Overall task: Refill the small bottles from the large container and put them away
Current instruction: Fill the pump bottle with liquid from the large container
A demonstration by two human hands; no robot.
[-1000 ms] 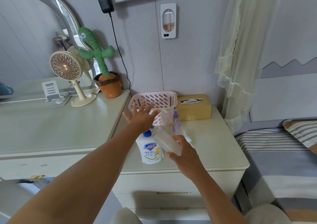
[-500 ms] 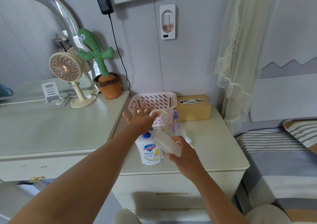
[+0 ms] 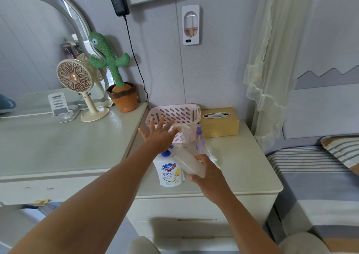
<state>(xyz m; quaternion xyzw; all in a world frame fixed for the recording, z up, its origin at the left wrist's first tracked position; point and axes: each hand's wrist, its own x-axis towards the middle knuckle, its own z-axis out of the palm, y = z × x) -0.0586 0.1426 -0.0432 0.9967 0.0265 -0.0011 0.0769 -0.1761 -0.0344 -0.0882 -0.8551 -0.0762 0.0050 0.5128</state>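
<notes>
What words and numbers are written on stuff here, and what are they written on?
"Safeguard": on the blue badge of the soap bottle.
"99.9": on the soap bottle, just under the badge.
Smaller print under that number: too small to read.
A red mark on the stem of the fan: too small to read.
No other text can be read.

Left hand (image 3: 159, 135) extended (fingers splayed), right hand (image 3: 210, 173) grips a small bottle (image 3: 188, 164).
</notes>
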